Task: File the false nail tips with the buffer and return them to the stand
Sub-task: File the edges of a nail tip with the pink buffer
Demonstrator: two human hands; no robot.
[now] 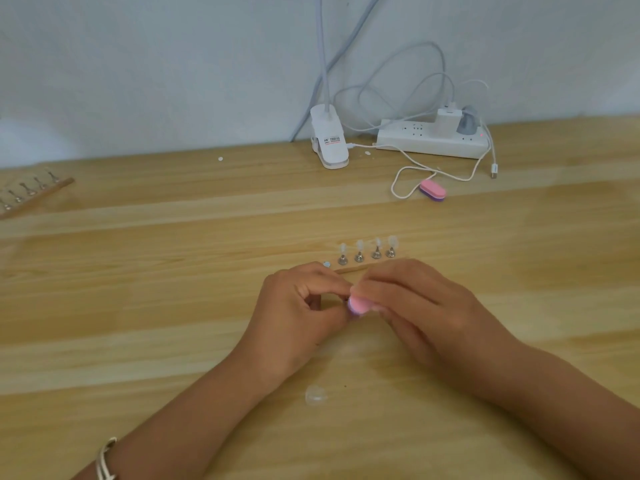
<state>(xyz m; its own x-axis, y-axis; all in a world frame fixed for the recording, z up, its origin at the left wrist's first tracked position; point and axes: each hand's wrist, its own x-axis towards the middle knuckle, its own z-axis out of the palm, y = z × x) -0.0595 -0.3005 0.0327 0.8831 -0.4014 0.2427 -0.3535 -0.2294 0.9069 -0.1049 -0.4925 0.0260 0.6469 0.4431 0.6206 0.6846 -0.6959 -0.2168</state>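
We are looking from 1 head-worn camera, facing forward and down across the worktop (138,306) toward the wall (156,64), with both hands close below.

Over the wooden table (138,306) the right hand (426,306) pinches a pink buffer (358,304) against the fingertips of the left hand (298,306). Just behind them a stand (349,269) carries four nail tips (360,244). A second buffer (433,190) lies near the power strip (433,142), and one loose tip (317,393) rests between the forearms

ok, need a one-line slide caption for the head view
Right hand rubs a pink buffer against a piece pinched in the left hand, in front of the nail stand.
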